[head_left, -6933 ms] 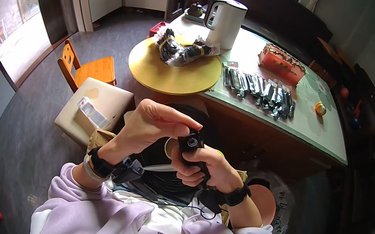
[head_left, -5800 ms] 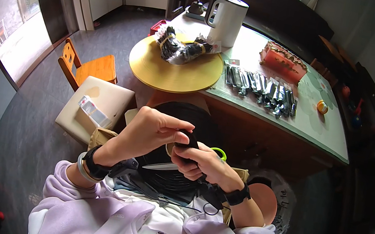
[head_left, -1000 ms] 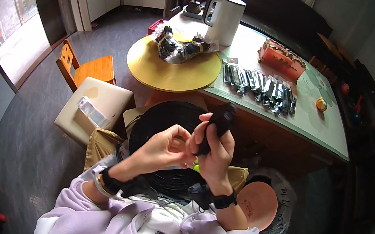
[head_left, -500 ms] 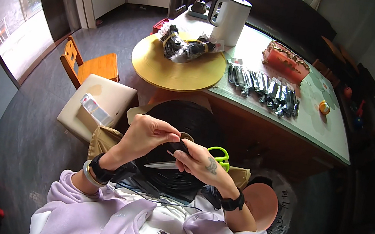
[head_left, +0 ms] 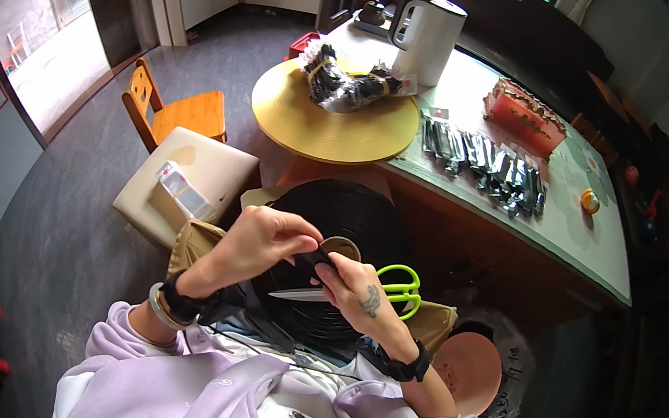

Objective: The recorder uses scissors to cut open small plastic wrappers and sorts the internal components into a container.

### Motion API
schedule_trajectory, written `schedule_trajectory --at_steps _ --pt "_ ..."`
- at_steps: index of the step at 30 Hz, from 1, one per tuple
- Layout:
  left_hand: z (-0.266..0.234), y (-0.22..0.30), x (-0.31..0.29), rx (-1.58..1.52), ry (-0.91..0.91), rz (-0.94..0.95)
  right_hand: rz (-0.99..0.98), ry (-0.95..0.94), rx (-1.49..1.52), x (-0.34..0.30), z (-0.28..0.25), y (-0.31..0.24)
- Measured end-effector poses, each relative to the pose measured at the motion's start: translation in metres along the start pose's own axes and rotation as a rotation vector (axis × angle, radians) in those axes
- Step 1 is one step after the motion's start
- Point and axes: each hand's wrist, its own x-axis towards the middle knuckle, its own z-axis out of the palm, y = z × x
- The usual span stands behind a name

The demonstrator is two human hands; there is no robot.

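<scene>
My left hand (head_left: 255, 242) is closed, thumb and forefinger pinching the end of a small black strip (head_left: 315, 258). Close against it, my right hand (head_left: 354, 291) grips the same strip between thumb and fingers. Most of the strip is hidden by the fingers, so its exact kind does not show. Beneath both hands, a large black roll (head_left: 334, 202) lies on my lap, with a brown cardboard core (head_left: 342, 244) at its middle. Scissors with bright green handles (head_left: 401, 291) rest on the roll under my right hand, their blade pointing left.
Ahead stands a table (head_left: 588, 245) bearing a white kettle (head_left: 431, 42), a row of black packets (head_left: 485, 166) and a pink box (head_left: 525, 117). Bundled black pieces (head_left: 347, 86) sit on a round yellow disc (head_left: 326, 131). A cream stool (head_left: 221, 167) is at left, a pink basin (head_left: 467, 371) at right.
My view has shifted slightly, moving the room rightward in the picture. My right hand has turned a little, and more of the cardboard core shows. Both hands keep hold of the black strip.
</scene>
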Motion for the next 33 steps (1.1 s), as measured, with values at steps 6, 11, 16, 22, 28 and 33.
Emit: schedule_trajectory --at_steps 6,11,16,22,28,33 --pt "-0.063 -0.067 -0.034 0.577 0.068 -0.168 0.127 0.09 0.113 0.0 -0.002 -0.001" --pt "-0.047 -0.118 -0.08 1.12 -0.136 -0.409 0.209 0.101 0.213 0.005 -0.004 -0.005" --pt "-0.036 -0.151 -0.085 1.043 0.0 -0.322 0.184 0.071 0.185 0.001 -0.004 -0.009" --pt "-0.052 -0.158 -0.075 1.027 0.094 -0.464 0.204 -0.004 0.233 0.002 -0.006 -0.007" --pt "-0.087 -0.047 -0.014 0.592 0.321 -0.211 0.358 -0.182 0.425 0.004 -0.004 -0.018" --pt "-0.023 0.007 0.021 -0.061 -0.184 -0.195 0.351 -0.068 0.595 0.017 -0.011 -0.038"
